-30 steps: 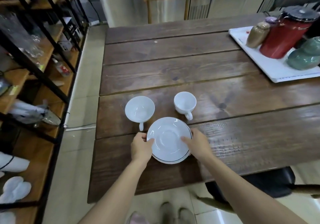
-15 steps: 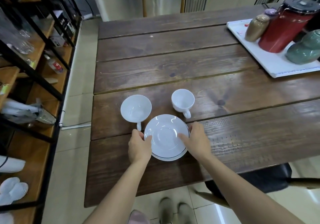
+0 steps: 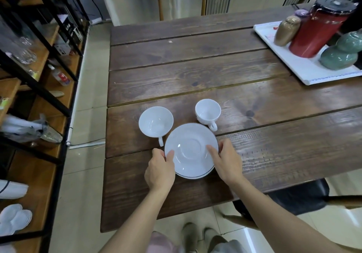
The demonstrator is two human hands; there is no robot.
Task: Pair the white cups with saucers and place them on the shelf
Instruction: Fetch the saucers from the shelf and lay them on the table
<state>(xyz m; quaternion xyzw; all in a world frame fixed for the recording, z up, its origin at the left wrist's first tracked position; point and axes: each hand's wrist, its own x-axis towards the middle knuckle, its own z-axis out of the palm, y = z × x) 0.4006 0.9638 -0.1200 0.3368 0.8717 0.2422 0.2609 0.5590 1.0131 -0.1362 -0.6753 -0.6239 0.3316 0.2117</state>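
A stack of white saucers (image 3: 191, 151) with a thin dark rim lies on the wooden table (image 3: 195, 72) near its front edge. My left hand (image 3: 160, 172) grips the top saucer's left edge, thumb on its face. My right hand (image 3: 227, 160) grips the right edge the same way. A second saucer's rim shows just beneath the top one. Two empty white cups stand just behind the saucers: a wide cup (image 3: 156, 122) at the left and a smaller cup (image 3: 208, 113) at the right, both with handles toward me.
A black-framed wooden shelf (image 3: 39, 100) with glasses, bottles and white cloths stands at the left. A white tray (image 3: 301, 70) at the table's far right holds a red pot (image 3: 321, 27), a brown jar and green jars. A wooden chair stands behind the table.
Both hands have stayed on the saucer's edges. The top saucer now sits slightly shifted over the one below. The view has drifted a little.
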